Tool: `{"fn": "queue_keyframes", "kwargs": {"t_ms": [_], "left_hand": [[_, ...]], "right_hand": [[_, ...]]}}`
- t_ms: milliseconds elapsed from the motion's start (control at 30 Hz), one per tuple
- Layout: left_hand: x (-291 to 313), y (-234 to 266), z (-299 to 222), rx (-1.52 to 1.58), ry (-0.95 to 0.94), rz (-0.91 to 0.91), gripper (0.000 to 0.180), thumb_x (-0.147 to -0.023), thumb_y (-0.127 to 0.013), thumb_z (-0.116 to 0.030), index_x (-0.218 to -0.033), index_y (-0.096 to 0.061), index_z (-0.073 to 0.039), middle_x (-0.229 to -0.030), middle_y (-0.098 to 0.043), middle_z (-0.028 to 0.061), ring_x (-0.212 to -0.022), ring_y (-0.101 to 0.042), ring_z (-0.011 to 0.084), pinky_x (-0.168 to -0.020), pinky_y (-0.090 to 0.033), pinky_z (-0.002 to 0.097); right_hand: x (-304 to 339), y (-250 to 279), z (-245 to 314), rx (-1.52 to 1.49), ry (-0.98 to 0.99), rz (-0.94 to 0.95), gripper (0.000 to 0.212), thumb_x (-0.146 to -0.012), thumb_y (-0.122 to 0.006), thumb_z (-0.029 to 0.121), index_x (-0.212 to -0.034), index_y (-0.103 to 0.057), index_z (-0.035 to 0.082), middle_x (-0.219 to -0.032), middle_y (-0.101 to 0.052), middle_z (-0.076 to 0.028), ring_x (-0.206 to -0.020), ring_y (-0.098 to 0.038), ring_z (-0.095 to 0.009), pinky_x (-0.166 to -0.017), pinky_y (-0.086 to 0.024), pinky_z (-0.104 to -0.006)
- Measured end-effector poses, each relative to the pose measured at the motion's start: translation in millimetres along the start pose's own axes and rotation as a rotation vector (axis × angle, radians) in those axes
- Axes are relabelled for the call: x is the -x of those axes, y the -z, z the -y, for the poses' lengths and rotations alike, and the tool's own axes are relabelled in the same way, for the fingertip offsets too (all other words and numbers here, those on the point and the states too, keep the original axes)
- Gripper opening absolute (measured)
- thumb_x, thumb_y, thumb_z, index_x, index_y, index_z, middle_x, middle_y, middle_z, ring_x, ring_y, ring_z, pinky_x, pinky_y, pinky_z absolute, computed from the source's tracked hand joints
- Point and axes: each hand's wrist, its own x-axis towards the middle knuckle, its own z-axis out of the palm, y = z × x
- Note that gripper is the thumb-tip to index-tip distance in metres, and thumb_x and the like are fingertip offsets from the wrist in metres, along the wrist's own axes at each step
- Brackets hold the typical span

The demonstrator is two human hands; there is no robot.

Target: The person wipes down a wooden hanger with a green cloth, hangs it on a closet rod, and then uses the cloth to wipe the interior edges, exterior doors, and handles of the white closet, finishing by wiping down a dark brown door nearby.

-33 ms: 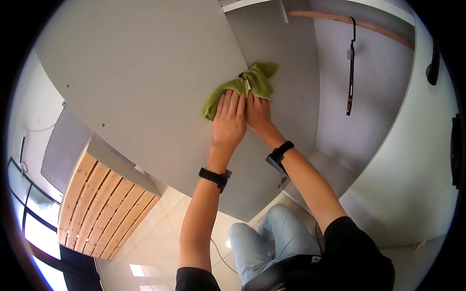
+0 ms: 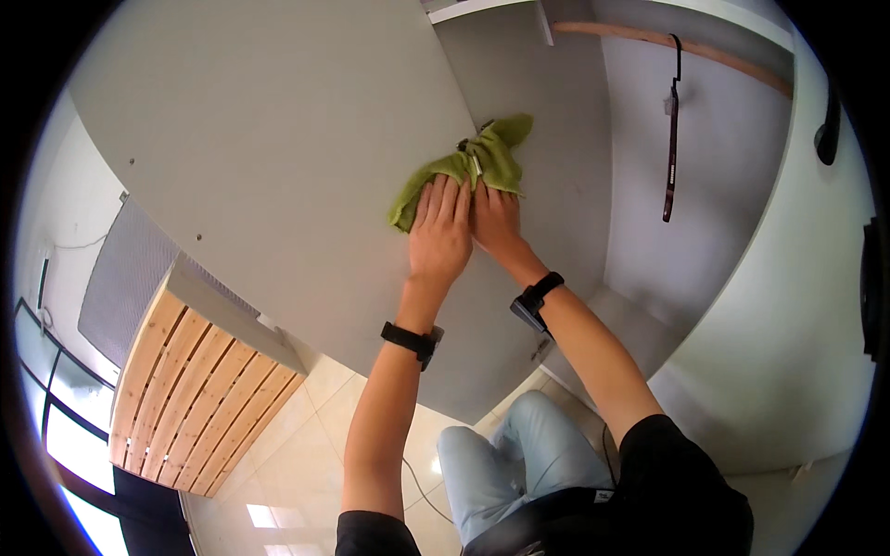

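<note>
A crumpled green cloth (image 2: 502,159) lies against the inner edge of the open grey door (image 2: 278,148), where it meets the cabinet's side wall. My left hand (image 2: 441,230) holds the cloth's left part to the door panel, its fingers straight and close together. Beside it, my right hand (image 2: 498,221) grips the cloth nearer the side wall, fingers bent and their tips partly hidden. Dark bits of a hinge (image 2: 463,145) show next to the cloth's upper edge. Both wrists wear a black strap.
Right of my hands, a dark hanger (image 2: 671,148) hangs from a wooden rod (image 2: 714,57) inside the cabinet. Another pale door (image 2: 788,306) with a black handle (image 2: 825,134) stands at the far right. A slatted wooden bench or bed (image 2: 199,389) is at lower left. A cable crosses the tiled floor (image 2: 315,445).
</note>
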Motion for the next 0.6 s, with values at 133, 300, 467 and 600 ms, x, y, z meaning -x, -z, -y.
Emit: {"fn": "queue_keyframes", "kwargs": {"t_ms": [133,300,467,600], "left_hand": [[10,5,8,0.101,-0.024,0.022,0.056,-0.083,-0.056,-0.006,-0.136,-0.041,0.000,-0.132,-0.046,0.0185,-0.126,-0.042,0.0352,-0.107,-0.033,0.0463],[0,17,10,0.187,0.105,-0.235,0.054,-0.082,-0.056,-0.009,-0.133,-0.043,0.004,-0.127,-0.048,0.0212,-0.120,-0.044,0.0396,-0.103,-0.035,0.0480],[-37,24,3,-0.073,0.058,-0.221,0.059,-0.078,-0.058,-0.004,-0.134,-0.041,0.005,-0.127,-0.047,0.0223,-0.120,-0.043,0.0407,-0.104,-0.033,0.0490],[-52,2,3,-0.088,-0.017,-0.116,0.056,-0.075,-0.057,-0.005,-0.129,-0.046,0.004,-0.127,-0.048,0.0177,-0.122,-0.042,0.0372,-0.106,-0.033,0.0480]], "right_hand": [[5,11,7,-0.112,0.065,-0.136,0.046,-0.079,-0.064,0.005,-0.123,-0.052,-0.001,-0.109,-0.058,-0.020,-0.100,-0.057,-0.036,-0.085,-0.046,-0.0413],[-13,46,22,-0.238,0.053,-0.331,0.042,-0.084,-0.058,0.002,-0.125,-0.051,0.002,-0.101,-0.059,-0.019,-0.092,-0.056,-0.036,-0.079,-0.046,-0.0417],[-5,23,6,-0.290,-0.146,-0.303,0.047,-0.088,-0.057,0.006,-0.133,-0.043,0.001,-0.096,-0.059,-0.021,-0.086,-0.055,-0.035,-0.076,-0.045,-0.0440],[28,-2,8,-0.353,-0.384,-0.008,0.055,-0.091,-0.050,0.007,-0.142,-0.030,-0.002,-0.110,-0.055,-0.026,-0.099,-0.054,-0.042,-0.089,-0.042,-0.0489]]}}
